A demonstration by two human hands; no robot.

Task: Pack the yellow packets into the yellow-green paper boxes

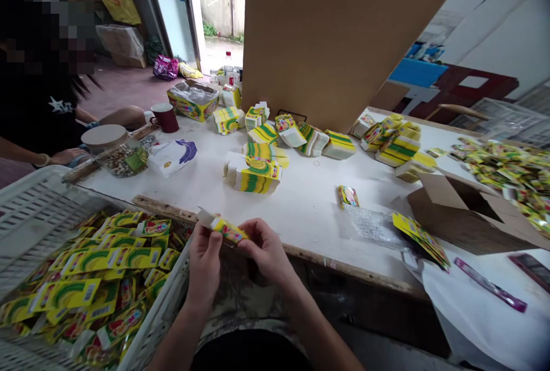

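Between my two hands, just over the table's front edge, is a small yellow carton (227, 230) with green and red print. A pale end flap on its left side stands open. My left hand (206, 253) pinches the left end, thumb on top. My right hand (267, 248) grips the right end between thumb and fingers. Beyond them on the white table (301, 210) lies a stack of flat yellow and green cartons (255, 175). Below left, a white plastic crate (165, 302) holds many yellow cartons (86, 256).
More carton stacks (313, 141) line a large cardboard panel (330, 33). At right are an open cardboard box (481, 216), bubble wrap (372, 225) and a heap of packets (507, 165). A jar (122, 156), white box (172, 158) and mug (164, 118) stand left, near a seated person (38, 102).
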